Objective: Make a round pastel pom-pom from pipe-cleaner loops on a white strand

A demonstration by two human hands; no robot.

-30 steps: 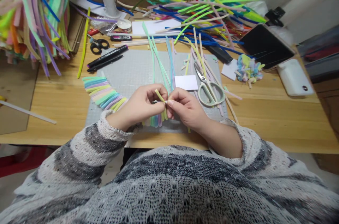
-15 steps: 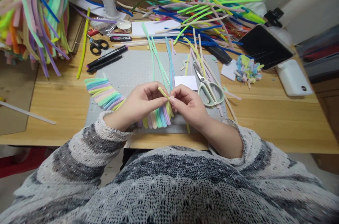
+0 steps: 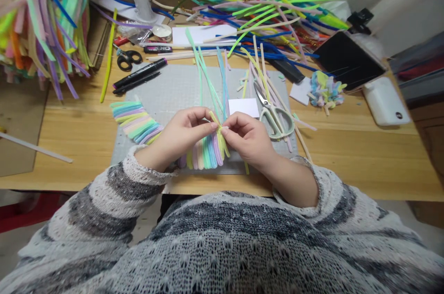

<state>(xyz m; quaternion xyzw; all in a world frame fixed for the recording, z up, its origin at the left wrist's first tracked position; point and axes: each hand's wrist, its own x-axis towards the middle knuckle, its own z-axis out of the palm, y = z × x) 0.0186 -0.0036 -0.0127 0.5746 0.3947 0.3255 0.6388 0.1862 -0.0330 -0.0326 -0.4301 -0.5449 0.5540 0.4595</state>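
The yellow pipe cleaner (image 3: pixel 224 143) sits at my fingertips, bent, with one short end slanting up and away between my hands. My left hand (image 3: pixel 190 130) grasps it between thumb and forefinger. My right hand (image 3: pixel 247 139) pinches it just beside, thumb against forefinger, the two sets of tips nearly touching. A small pale bit shows at the right tips, too small to identify.

Directly below my fingers hangs a row of folded pieces (image 3: pixel 205 155), side by side, in pastel colours. A curved fan (image 3: pixel 138 123) of similar pieces lies left of my left wrist; my hand covers the space between, so I cannot tell whether they join.

Beyond my fingertips, mint stems (image 3: pixel 209 76) and blue stems (image 3: pixel 222 76) extend away over the cutting mat (image 3: pixel 161 95). A white card (image 3: pixel 243 108) lies just past my right knuckles, with light-handled scissors (image 3: pixel 266 104) to its right.

Farther left of my fingers: black pens (image 3: pixel 140 75) and black-handled scissors (image 3: pixel 128 59). Far right: a heap of offcuts (image 3: pixel 326 90). Farthest ahead: a white spool (image 3: pixel 141 2) and a loose multicoloured pile (image 3: pixel 263 11).
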